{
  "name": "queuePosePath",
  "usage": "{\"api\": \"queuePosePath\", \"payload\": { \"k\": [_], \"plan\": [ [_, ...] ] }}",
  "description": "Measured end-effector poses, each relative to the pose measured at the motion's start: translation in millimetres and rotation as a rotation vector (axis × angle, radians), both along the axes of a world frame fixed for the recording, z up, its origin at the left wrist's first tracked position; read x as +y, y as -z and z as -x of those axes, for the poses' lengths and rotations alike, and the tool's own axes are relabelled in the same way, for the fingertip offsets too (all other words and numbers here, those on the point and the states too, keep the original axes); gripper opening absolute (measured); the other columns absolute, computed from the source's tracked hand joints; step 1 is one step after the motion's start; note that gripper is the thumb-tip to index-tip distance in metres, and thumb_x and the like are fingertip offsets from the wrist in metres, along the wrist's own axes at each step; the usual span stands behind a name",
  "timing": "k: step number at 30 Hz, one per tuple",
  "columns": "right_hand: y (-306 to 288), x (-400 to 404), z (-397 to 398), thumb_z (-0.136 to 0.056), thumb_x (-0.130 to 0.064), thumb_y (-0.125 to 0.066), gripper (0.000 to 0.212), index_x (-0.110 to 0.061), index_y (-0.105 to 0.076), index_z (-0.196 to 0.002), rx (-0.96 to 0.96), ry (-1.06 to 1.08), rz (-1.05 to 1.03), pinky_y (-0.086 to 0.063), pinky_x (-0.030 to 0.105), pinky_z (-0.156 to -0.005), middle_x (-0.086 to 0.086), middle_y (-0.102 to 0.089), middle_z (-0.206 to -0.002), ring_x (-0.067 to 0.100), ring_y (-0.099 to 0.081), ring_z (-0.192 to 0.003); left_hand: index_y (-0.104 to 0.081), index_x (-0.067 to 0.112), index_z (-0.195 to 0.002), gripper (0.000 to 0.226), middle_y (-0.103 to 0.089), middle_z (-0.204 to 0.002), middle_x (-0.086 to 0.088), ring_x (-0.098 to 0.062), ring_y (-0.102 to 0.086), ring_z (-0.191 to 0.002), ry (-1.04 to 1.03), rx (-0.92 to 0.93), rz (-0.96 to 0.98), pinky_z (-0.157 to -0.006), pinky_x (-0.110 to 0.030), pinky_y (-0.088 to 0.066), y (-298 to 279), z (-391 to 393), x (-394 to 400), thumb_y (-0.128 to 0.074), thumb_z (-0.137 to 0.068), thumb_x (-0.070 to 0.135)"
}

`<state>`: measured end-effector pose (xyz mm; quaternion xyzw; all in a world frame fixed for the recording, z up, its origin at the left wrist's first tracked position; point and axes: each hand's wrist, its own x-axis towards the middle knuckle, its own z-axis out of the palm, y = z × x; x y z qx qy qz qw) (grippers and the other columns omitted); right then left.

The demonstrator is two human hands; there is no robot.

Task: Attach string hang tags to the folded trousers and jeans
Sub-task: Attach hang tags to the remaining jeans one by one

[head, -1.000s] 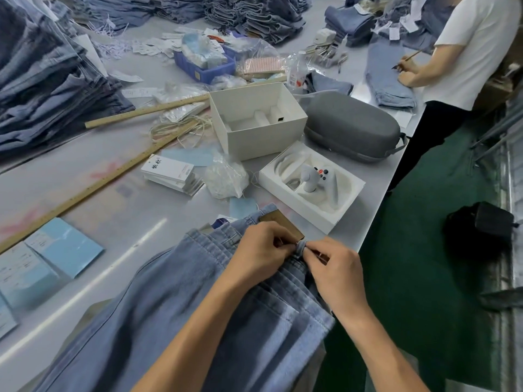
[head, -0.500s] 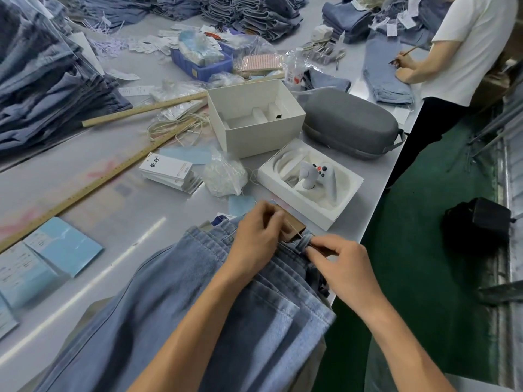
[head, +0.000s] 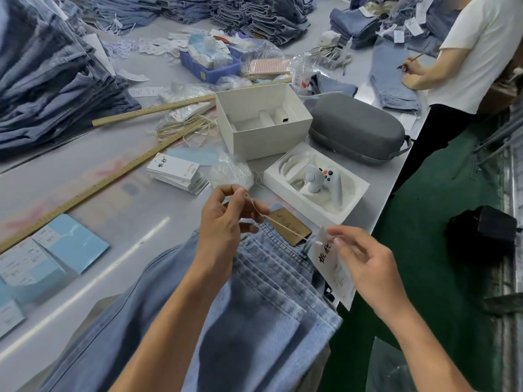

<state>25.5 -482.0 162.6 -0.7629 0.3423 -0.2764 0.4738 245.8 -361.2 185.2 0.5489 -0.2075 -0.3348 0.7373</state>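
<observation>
- The left hand pinches one end of a thin string between thumb and fingertips, raised just above the waistband of the folded jeans.
- The right hand pinches the white hang tag at its top, where the string meets it; the tag hangs just off the table's right edge.
- The hands are apart, and the string runs taut between them, slanting from upper left down to lower right.
- That line crosses the brown waistband patch; whether the string already passes under a belt loop there is too fine to tell.
- The jeans lie directly beneath both hands, at the near right corner of the table, their long axis running from the waistband back toward the near edge.
- As I judge it, the coming move turns on the string's free end: the left hand is nearer it, so it would carry that end toward the tag.
- More tags lie stacked toward the table's middle, beyond the left hand, beside a plastic bag.
</observation>
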Motion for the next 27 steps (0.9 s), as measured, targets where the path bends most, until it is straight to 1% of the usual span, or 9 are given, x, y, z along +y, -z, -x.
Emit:
{"api": "queuePosePath", "payload": {
  "k": [3, 6, 11, 14, 17, 21, 23, 25, 27],
  "plan": [
    [9, 5, -7, -0.090, -0.025, -0.069, 0.018, -0.035, -0.073, -0.104, 0.050, 0.039, 0.063, -0.056, 0.018, -0.083, -0.020, -0.071, -0.102, 0.003, -0.067, -0.098, -0.061, 0.007, -0.100, 0.014, -0.076, -0.087, -0.013, -0.019, -0.066, -0.072, 0.001, -0.022, 0.013, -0.058, -0.025, -0.053, 0, 0, 2, -0.054, -0.105, 0.018],
    [16, 11, -11, -0.085, -0.036, -0.071, 0.028, -0.020, -0.076, -0.108, 0.066, 0.024, 0.181, -0.056, 0.015, -0.081, -0.015, -0.071, -0.105, 0.004, -0.069, -0.096, -0.066, 0.009, -0.097, 0.009, -0.078, -0.094, -0.012, -0.017, -0.068, -0.077, 0.014, -0.031, 0.049, -0.057, -0.022, -0.052, -1, 3, -1, -0.060, -0.101, 0.015],
    [27, 13, -10, -0.088, -0.019, -0.074, 0.018, -0.014, -0.076, -0.104, 0.149, 0.021, 0.382, -0.057, 0.021, -0.081, -0.009, -0.071, -0.100, 0.003, -0.068, -0.091, -0.072, 0.011, -0.093, 0.008, -0.077, -0.088, -0.012, -0.015, -0.061, -0.069, 0.060, -0.054, 0.098, -0.053, -0.021, -0.046, -5, 14, -15, -0.065, -0.098, 0.011],
    [29, 15, -14, -0.091, -0.018, -0.072, 0.011, -0.022, -0.072, -0.101, 0.188, 0.055, 0.339, -0.057, 0.020, -0.077, -0.011, -0.068, -0.098, 0.002, -0.066, -0.088, -0.075, 0.007, -0.094, 0.007, -0.074, -0.081, -0.012, -0.013, -0.053, -0.062, 0.104, -0.046, 0.121, -0.053, -0.021, -0.043, -6, 23, -23, -0.069, -0.096, 0.009],
    [25, 17, -16, -0.095, -0.020, -0.068, 0.009, -0.029, -0.066, -0.096, 0.146, 0.108, 0.204, -0.056, 0.019, -0.073, -0.015, -0.069, -0.091, 0.004, -0.067, -0.086, -0.077, 0.004, -0.097, 0.007, -0.075, -0.080, -0.010, -0.008, -0.058, -0.062, 0.182, -0.072, 0.098, -0.055, -0.018, -0.045, -6, 33, -28, -0.072, -0.092, 0.008],
    [6, 15, -17, -0.097, -0.016, -0.065, 0.015, -0.031, -0.070, -0.096, -0.043, 0.122, -0.017, -0.057, 0.019, -0.073, -0.006, -0.074, -0.090, 0.012, -0.071, -0.084, -0.077, 0.004, -0.101, 0.011, -0.077, -0.088, -0.007, -0.008, -0.068, -0.076, 0.317, -0.258, -0.032, -0.068, -0.019, -0.053, 1, 46, -29, -0.073, -0.091, 0.003],
    [-6, 13, -16, -0.096, -0.016, -0.067, 0.016, -0.031, -0.072, -0.096, -0.129, 0.127, -0.069, -0.057, 0.020, -0.073, -0.002, -0.075, -0.090, 0.015, -0.072, -0.083, -0.077, 0.005, -0.103, 0.013, -0.077, -0.090, -0.004, -0.011, -0.072, -0.084, 0.334, -0.385, -0.081, -0.079, -0.029, -0.060, 7, 50, -28, -0.072, -0.091, 0.001],
    [-15, 12, -16, -0.092, -0.025, -0.070, 0.009, -0.032, -0.073, -0.097, -0.186, 0.129, -0.113, -0.058, 0.021, -0.073, 0.000, -0.075, -0.091, 0.016, -0.072, -0.082, -0.074, 0.010, -0.105, 0.016, -0.076, -0.089, -0.001, -0.014, -0.072, -0.083, 0.329, -0.468, -0.109, -0.080, -0.036, -0.059, 11, 52, -25, -0.070, -0.092, 0.000],
    [-20, 13, -16, -0.086, -0.037, -0.070, 0.013, -0.032, -0.074, -0.098, -0.207, 0.129, -0.154, -0.058, 0.022, -0.076, 0.002, -0.075, -0.092, 0.017, -0.072, -0.083, -0.069, 0.015, -0.108, 0.019, -0.074, -0.088, 0.000, -0.017, -0.070, -0.081, 0.338, -0.485, -0.102, -0.076, -0.036, -0.059, 12, 54, -23, -0.068, -0.094, 0.002]
  ]
}}
